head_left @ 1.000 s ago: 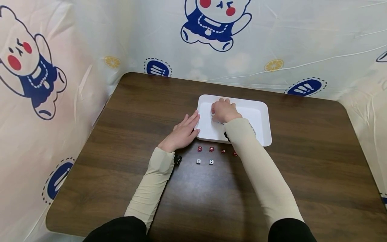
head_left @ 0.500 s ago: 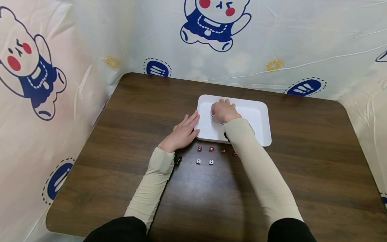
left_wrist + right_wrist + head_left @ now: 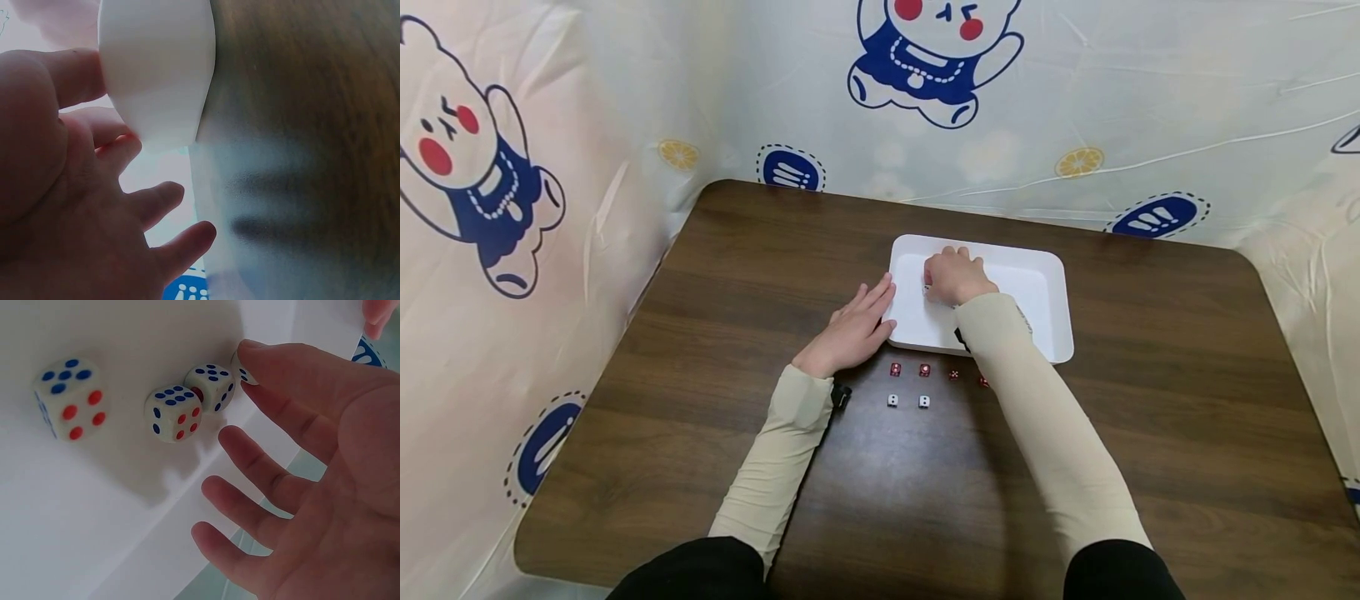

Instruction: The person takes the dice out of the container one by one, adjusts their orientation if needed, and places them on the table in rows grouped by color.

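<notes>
Right hand on a die in the white tray, left hand flat beside the tray.

Three cream plastic dice with blue and red pips (image 3: 172,413) lie inside the shallow white plastic tray (image 3: 1045,287); a fourth die (image 3: 242,372) sits under the right hand's (image 3: 953,277) forefinger, whether pinched I cannot tell. The other fingers (image 3: 256,464) spread loosely toward the rim. The left hand (image 3: 854,327) lies flat, fingertips touching the tray's left edge. On the dark wooden table (image 3: 715,275), small red dice (image 3: 896,369) and white dice (image 3: 892,401) sit near the tray's front.
</notes>
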Motion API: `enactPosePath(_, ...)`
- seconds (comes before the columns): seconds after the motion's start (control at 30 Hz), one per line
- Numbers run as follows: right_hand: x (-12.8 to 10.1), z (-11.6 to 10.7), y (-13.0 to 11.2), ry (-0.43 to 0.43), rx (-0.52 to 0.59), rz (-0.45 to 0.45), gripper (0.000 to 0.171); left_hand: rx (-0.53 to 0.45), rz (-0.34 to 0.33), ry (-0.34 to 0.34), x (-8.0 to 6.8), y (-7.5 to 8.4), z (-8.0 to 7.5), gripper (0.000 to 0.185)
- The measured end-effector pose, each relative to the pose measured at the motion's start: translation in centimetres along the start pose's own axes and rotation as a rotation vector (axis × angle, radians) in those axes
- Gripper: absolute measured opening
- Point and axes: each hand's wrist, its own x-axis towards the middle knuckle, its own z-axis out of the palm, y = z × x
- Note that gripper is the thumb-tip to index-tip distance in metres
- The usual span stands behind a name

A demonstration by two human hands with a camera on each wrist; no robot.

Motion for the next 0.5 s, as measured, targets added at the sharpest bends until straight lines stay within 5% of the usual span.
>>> enactPosePath(0.5, 0.14, 0.05, 0.04, -0.001, -0.014, -0.002, 0.009, -0.01, -0.007, -0.003, -0.01, -0.02, -0.03, 0.06)
